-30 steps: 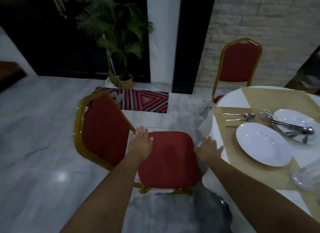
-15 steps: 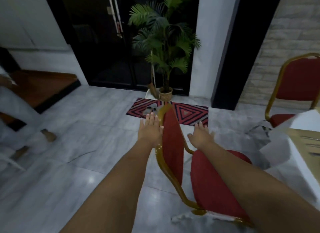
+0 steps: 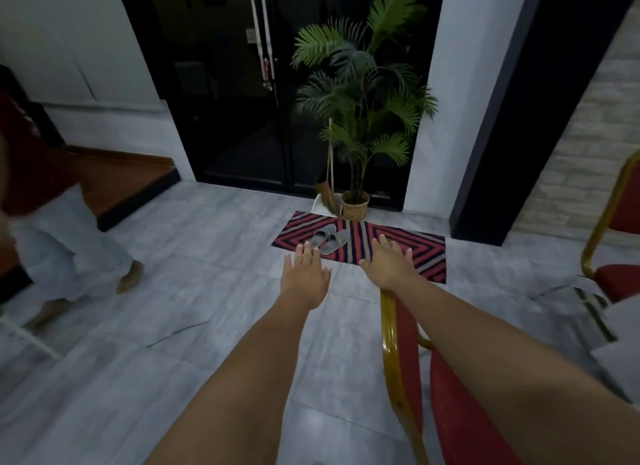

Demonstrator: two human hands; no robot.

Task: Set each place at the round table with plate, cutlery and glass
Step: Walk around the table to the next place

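Both hands are out flat in the middle of the frame, fingers straight and spread, holding nothing. The left hand (image 3: 304,279) floats over bare floor (image 3: 138,360); the right hand (image 3: 389,262) sits right above the top of a chair (image 3: 408,378), the gold frame and red back running down to the lower right, though I can't tell if the wrist actually touches it. The round table is barely in shot, just a bit of white tablecloth (image 3: 620,329) at the right edge, no plates, cutlery or glasses visible. Just past the fingertips there's a striped mat (image 3: 408,253) with a pair of grey slippers (image 3: 327,239) on it, and a potted palm (image 3: 360,101) behind that by the dark glass doors (image 3: 235,101). A second chair (image 3: 620,243) pokes in at the far right, and a blurry person (image 3: 52,222) is at the left edge.
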